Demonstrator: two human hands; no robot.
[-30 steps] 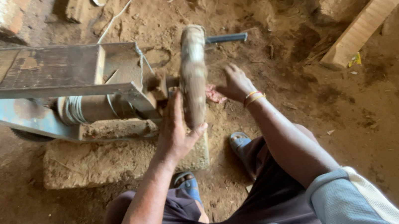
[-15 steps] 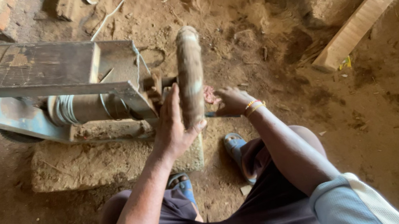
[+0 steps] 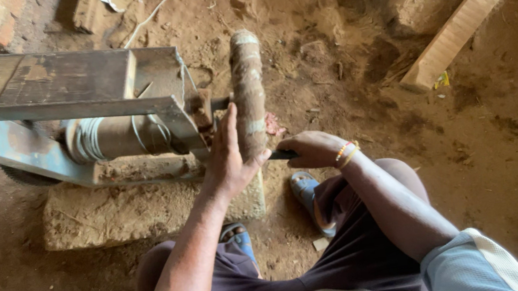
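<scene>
Left hand (image 3: 229, 158) was laid flat against the near side of the wheel (image 3: 249, 94), fingers spread and pointing up, thumb hooked round the wheel's lower rim; grip apart, nothing clamped. Right hand (image 3: 313, 149) was closed round the dark handle (image 3: 282, 154) that stuck out just right of the wheel's lower edge; grip together on that handle. Yellow and orange bangles (image 3: 346, 152) were seen on the right wrist.

The wheel was seen edge-on, upright, dust-coloured with pale bands, mounted at the right end of the metal frame (image 3: 59, 100). The frame was made of grey-blue angle bars with a rusty flat plate on top. Under it a drum (image 3: 112, 137) wound with wire was lodged, lying sideways. The frame was rested on a block (image 3: 117, 210) of earthen stone set on the dirt floor (image 3: 501, 157). Whether the wheel was turning could not be told.

A wooden plank (image 3: 471, 11) was lying slanted at the upper right, well apart from the hands. A clod of earth was beside its upper end. The person's knees were bent either side of the block, in dark shorts (image 3: 350, 265), with blue sandals (image 3: 306, 189) on the feet near the block. A pale sleeve (image 3: 474, 267) was visible at the lower right
</scene>
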